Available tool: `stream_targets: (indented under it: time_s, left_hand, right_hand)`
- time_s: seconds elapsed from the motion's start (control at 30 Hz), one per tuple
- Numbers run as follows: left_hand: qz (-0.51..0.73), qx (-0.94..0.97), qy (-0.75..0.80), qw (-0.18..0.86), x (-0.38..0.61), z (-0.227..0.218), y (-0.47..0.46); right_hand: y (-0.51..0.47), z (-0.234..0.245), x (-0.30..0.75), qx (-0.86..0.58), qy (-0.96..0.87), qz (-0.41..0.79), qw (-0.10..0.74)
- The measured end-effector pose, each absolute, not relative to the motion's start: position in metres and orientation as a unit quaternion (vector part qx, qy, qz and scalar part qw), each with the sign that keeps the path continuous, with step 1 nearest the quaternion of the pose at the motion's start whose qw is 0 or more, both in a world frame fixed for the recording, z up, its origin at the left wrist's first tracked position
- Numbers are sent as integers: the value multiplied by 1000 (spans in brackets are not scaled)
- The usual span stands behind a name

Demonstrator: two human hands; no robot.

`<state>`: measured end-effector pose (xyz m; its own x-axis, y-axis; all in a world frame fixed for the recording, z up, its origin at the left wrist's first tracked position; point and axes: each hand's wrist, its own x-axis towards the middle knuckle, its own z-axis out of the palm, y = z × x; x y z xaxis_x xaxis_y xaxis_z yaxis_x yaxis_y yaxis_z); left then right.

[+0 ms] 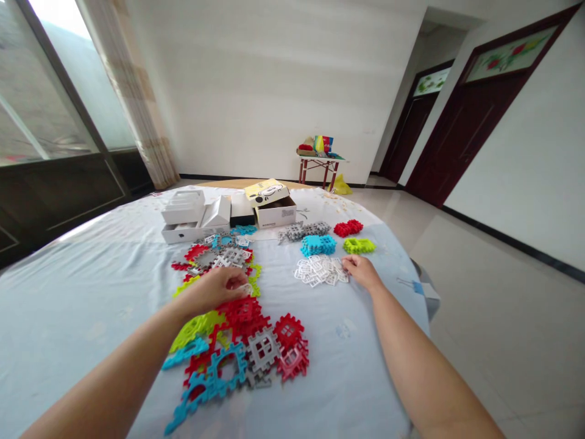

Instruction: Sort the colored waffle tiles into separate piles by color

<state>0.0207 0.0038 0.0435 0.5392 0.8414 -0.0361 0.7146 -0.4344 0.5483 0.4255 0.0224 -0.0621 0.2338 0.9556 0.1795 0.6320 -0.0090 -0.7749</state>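
Observation:
My left hand (230, 284) is over a jumbled pile of interlocking plastic building pieces, its fingers curled down onto a small white window piece (247, 289). Red notched pieces (242, 310), a grey square one (263, 349) and a blue one with a round opening (228, 367) lie in the pile nearer to me. Across the cloth, my right hand (361, 271) touches the right edge of a heap of white window pieces (320, 270). Its fingers are pressed together, and I cannot make out what is between them.
Behind the white heap are sorted stacks of blue (318, 245), green (359, 246), red (348, 228) and grey pieces (304, 231). White boxes (194, 232) and a box with a yellow lid (275, 213) stand at the back of the cloth-covered table (347, 366).

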Motion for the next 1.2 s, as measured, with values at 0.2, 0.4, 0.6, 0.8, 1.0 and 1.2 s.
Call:
stream_targets:
  time_s: [0.2,0.4,0.6,0.8,1.0,1.2]
  left_hand:
    - [172,833,457,261,69,57,16]
    - [221,778,450,378,136,56,40]
    - [312,760,465,331,117,55,58]
    - [399,685,568,222,24,46,75]
    - [440,589,655,174,-40,21,66]
    - [450,563,679,143,-55,0,54]
  right_hand:
    - [22,-61,424,-675,-584,210,399]
    - [21,-60,425,-679,-586,209,391]
    - [22,-60,425,-670,-586,218,400]
    - [21,-58,420,-674,-573,231,404]
    - [11,-40,403,-679,-601,120,403]
    - [-7,-14,338,-563,-727,50,391]
